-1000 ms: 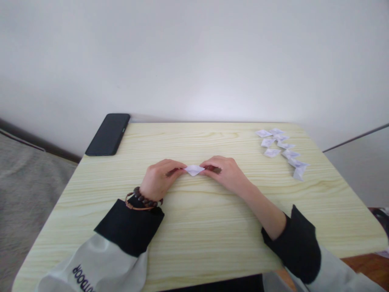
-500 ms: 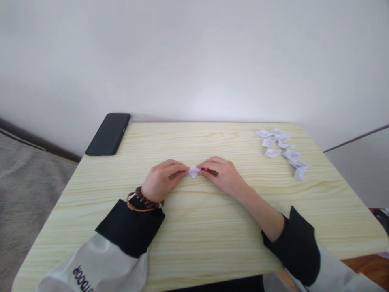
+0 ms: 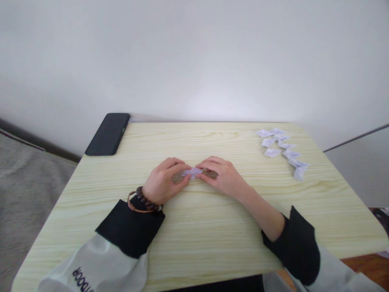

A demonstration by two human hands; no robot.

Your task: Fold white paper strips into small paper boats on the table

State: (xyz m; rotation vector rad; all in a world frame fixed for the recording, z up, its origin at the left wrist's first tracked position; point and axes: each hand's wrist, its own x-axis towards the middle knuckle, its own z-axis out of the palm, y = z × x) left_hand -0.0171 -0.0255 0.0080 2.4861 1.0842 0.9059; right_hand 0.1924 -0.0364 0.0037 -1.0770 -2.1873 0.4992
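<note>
Between my two hands, just above or on the middle of the table (image 3: 212, 231), is a small white folded paper boat (image 3: 193, 172). My left hand (image 3: 166, 178), with a beaded bracelet (image 3: 147, 199) at its wrist, pinches the paper's left side between thumb and fingers. On the opposite side my right hand (image 3: 221, 174) grips it with thumb below and fingertips above. The fingertips cover parts of the folds. Several similar folded paper boats (image 3: 272, 153) lie in a loose cluster at the table's back right.
A black phone (image 3: 108, 134) lies at the table's back left corner. Behind the table's far edge rises a white wall (image 3: 194, 61). Grey carpet-like material (image 3: 30, 194) shows to the left.
The paper between my fingers now looks wider and more spread to the left. My left fingers have shifted slightly, with the thumb lower and further apart from the index finger.
</note>
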